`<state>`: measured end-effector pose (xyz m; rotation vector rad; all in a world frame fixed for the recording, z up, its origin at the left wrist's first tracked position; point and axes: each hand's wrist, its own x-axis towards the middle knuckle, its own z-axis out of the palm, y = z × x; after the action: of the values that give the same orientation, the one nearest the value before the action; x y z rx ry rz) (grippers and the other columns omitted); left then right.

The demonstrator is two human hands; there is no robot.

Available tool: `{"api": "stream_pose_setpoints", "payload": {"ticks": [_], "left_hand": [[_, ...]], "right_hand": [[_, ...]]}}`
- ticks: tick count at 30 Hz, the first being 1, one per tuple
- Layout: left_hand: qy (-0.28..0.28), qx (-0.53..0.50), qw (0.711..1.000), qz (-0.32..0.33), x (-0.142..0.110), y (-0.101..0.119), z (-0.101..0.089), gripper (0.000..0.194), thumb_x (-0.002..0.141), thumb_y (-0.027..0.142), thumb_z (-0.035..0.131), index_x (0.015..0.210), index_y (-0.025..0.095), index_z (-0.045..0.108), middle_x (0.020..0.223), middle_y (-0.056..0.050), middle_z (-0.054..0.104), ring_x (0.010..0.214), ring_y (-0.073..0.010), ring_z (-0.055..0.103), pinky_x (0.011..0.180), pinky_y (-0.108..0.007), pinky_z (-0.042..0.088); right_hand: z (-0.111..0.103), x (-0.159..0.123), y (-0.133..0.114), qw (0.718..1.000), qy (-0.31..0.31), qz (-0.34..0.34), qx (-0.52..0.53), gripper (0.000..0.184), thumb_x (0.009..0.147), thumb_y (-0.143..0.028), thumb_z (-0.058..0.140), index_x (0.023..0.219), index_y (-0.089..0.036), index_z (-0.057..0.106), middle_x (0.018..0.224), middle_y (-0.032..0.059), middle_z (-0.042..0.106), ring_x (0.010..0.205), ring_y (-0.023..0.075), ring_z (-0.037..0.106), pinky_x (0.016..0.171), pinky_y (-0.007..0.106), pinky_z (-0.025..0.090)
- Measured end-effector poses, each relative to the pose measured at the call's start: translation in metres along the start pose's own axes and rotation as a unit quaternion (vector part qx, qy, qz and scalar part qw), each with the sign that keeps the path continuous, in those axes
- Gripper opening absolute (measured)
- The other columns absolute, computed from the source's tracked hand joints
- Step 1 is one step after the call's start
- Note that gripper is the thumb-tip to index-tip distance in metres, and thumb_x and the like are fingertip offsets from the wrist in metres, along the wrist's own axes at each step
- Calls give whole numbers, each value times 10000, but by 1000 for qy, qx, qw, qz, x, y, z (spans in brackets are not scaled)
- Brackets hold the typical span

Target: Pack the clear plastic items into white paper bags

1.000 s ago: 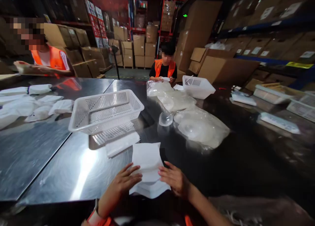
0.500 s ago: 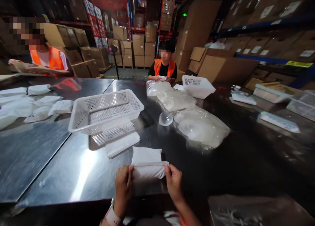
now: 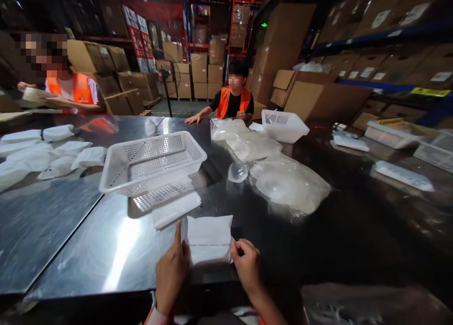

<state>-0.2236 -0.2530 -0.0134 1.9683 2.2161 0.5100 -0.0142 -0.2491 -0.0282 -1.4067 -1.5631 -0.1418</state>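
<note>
With fingers curled on right hand, pinching right edge of white packet. Stretching index finger straight on left hand, beside packet's left edge; can't tell if gripping there. Keeping packet flat, nearer and right of perforated basket. Seeing folded white sheets just on basket's near side, clear dome and plastic bags to its right, white bundles to its left. Spotting person in orange vest beyond basket, palm down on table.
</note>
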Motion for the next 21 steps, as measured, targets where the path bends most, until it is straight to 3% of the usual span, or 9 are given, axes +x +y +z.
{"api": "stream_pose_setpoints", "payload": {"ticks": [2, 4, 6, 8, 12, 15, 18, 20, 21], "left_hand": [[86, 46, 992, 84, 3, 3, -8, 532, 976, 116, 345, 1507, 112, 393, 883, -91, 750, 695, -223, 690, 584, -305, 477], [159, 53, 958, 233, 9, 11, -9, 545, 926, 42, 348, 1433, 160, 508, 1111, -118, 732, 963, -231, 694, 819, -352, 533], [161, 36, 917, 364, 18, 21, -3, 499, 916, 74, 409, 1348, 234, 600, 1302, -94, 674, 1232, -258, 597, 1050, -444, 454], [125, 27, 903, 411, 26, 30, 7, 446, 919, 154, 483, 1319, 295, 623, 1411, -59, 611, 1342, -282, 516, 1116, -509, 393], [77, 48, 924, 372, 34, 32, 25, 519, 905, 154, 517, 1388, 338, 562, 1487, -77, 537, 1365, -321, 497, 1053, -567, 441], [49, 28, 929, 365, 31, 24, 32, 542, 915, 141, 499, 1410, 359, 537, 1513, -83, 506, 1403, -332, 452, 1078, -609, 410], [24, -57, 941, 334, 27, 20, 44, 512, 936, 166, 478, 1411, 347, 538, 1587, -90, 396, 1479, -335, 323, 1147, -634, 313], [34, -155, 958, 238, 27, 19, 55, 520, 943, 243, 484, 1463, 249, 478, 1662, -132, 198, 1532, -346, 137, 1187, -612, 257], [39, -215, 961, 167, 28, 19, 60, 573, 942, 290, 484, 1500, 183, 411, 1673, -164, 109, 1538, -347, 69, 1200, -593, 240]], "right_hand": [[0, 4, -1, 1000, 9, -20, -9, 517, 993, -314, 446, 488, -206, 428, 467, -32, 471, 457, 97, 472, 523, 221, 355], [1, 6, 2, 999, 8, -30, -30, 523, 1004, -313, 435, 493, -206, 441, 464, -24, 485, 462, 103, 485, 531, 226, 353], [3, 5, 9, 997, -13, -36, -65, 526, 1011, -308, 426, 499, -204, 489, 458, -7, 520, 456, 113, 503, 527, 237, 342], [1, 5, 18, 990, -55, -36, -122, 517, 996, -270, 442, 491, -205, 532, 441, 12, 546, 418, 122, 499, 503, 257, 318], [-9, 9, 20, 970, -96, -10, -224, 401, 957, -162, 459, 608, -196, 653, 539, 52, 633, 485, 167, 585, 549, 284, 406], [-4, 9, 3, 990, -35, -36, -132, 324, 997, -174, 394, 1092, -168, 703, 953, 118, 737, 906, 230, 701, 818, 355, 541], [26, -6, -12, 999, -39, -14, 3, 490, 1018, -273, 366, 1486, -136, 418, 1461, 187, 510, 1359, 285, 490, 1040, 464, 500], [52, -23, -13, 991, -77, 67, 85, 602, 1012, -373, 366, 1550, -116, 290, 1571, 209, 351, 1447, 320, 368, 1074, 524, 473], [64, -31, -11, 979, -96, 121, 130, 636, 1004, -426, 366, 1551, -113, 286, 1568, 218, 352, 1442, 332, 374, 1077, 547, 465]]}}
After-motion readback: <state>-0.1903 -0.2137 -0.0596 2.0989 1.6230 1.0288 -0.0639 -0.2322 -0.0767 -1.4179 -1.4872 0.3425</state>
